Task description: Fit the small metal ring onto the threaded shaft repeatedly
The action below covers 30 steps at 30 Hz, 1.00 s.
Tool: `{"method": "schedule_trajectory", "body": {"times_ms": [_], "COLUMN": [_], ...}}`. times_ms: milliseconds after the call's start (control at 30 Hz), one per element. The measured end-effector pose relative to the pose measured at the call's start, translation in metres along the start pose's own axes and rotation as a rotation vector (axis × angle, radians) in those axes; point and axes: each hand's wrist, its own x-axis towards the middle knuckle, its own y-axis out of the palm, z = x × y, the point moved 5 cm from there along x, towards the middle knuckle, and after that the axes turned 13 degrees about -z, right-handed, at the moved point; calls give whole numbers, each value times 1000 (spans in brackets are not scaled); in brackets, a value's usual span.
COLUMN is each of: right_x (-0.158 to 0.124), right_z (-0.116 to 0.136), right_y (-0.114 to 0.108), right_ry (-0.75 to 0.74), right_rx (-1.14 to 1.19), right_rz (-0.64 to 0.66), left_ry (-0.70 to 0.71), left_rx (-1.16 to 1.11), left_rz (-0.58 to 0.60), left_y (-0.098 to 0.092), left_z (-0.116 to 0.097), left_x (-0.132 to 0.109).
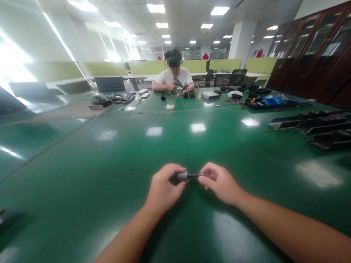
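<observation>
My left hand [167,186] is wrapped round a short grey metal cylinder with a thin dark shaft [182,176]; its left end is hidden in my palm. The shaft points right, roughly level, over the green tabletop [123,157]. At the shaft's far end, my right hand [219,181] pinches with thumb and forefinger, so both hands grip the same piece. Whether a separate small part sits between the right fingertips is too blurred to tell.
Across the table a co-worker [173,75] holds a dark power tool [178,82] over small black parts. Black metal channels [315,122] lie at the right, behind them a black tray with blue items [274,101]. Tools and wires [122,98] lie at the far left.
</observation>
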Motion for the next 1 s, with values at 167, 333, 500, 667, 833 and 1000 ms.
{"method": "schedule_trajectory", "body": {"times_ms": [167, 333, 500, 667, 833, 1000], "right_x": [1, 2, 3, 3, 5, 9], "right_z": [-1, -3, -5, -5, -1, -6], "right_y": [0, 0, -1, -1, -5, -6], "right_ry": [1, 21, 21, 15, -1, 91], "right_rx": [3, 24, 31, 19, 76, 247], "right_rz": [1, -11, -17, -21, -59, -87], "left_ry": [-1, -17, -38, -76, -232, -557], "left_rx": [0, 10, 12, 14, 74, -155], "left_rz": [-6, -5, -6, -19, -63, -251], "left_y": [0, 0, 0, 0, -7, -13], "left_z": [2, 5, 7, 10, 22, 52], "left_x": [0, -1, -1, 0, 5, 10]}}
